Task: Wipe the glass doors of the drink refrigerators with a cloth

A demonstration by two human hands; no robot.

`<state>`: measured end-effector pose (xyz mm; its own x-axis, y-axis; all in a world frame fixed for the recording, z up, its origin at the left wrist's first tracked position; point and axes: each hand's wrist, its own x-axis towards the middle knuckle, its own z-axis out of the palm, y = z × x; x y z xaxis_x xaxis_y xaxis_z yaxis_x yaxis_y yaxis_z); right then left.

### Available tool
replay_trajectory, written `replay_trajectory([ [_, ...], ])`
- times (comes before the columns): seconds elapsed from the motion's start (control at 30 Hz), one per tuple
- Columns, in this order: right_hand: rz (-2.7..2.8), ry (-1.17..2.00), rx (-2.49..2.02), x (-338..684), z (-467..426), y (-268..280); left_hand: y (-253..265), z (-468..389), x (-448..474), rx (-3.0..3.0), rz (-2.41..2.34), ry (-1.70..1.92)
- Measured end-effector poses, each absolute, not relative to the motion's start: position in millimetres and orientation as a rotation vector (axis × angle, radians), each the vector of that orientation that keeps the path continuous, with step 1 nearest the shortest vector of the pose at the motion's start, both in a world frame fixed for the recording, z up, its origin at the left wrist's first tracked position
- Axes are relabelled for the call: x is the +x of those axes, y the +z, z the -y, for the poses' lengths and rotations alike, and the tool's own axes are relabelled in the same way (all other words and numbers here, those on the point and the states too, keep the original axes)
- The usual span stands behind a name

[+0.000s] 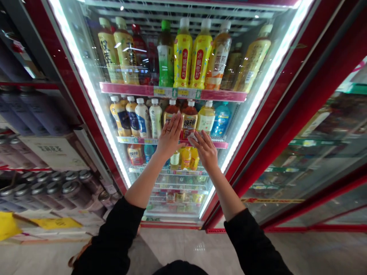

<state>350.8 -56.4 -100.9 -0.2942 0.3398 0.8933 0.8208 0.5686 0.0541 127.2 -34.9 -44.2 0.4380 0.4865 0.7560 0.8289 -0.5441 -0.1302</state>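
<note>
Both my arms reach forward to the glass door (183, 183) of a lit drinks fridge. My left hand (171, 133) lies flat with fingers stretched upward, seemingly against the glass, in front of a brown-capped row's drink bottle (189, 121) and its neighbour. Lower and to the right, my right hand (207, 149) presses a crumpled white cloth or tissue (193, 141) under its fingers, near the pink strip of the second shelf. Behind the glass, yellow bottles (182, 57) and a green-labelled bottle (165, 57) stand on the top shelf. The cloth is partly hidden by my fingers.
Bright light strips (94, 99) run down both sides of the fridge. At left, a display shelf bears several grey-capped bottles (71, 187) and a yellow tag (56, 223). A red-framed glass cabinet (289, 152) stands at right. Below lies a tiled floor (183, 248).
</note>
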Motion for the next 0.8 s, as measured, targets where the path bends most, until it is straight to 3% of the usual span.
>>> replay_trajectory([
  [0.23,1.521,-0.683,-1.042,356,36,-80,-48,33,129,-2.208,1.129,-0.933],
  [0.57,1.802,-0.659,-1.04,380,52,-104,-48,36,131,-2.211,1.164,-0.946],
  [0.8,1.596,-0.612,-1.064,365,33,-69,-49,34,131,-2.221,1.167,-0.989],
])
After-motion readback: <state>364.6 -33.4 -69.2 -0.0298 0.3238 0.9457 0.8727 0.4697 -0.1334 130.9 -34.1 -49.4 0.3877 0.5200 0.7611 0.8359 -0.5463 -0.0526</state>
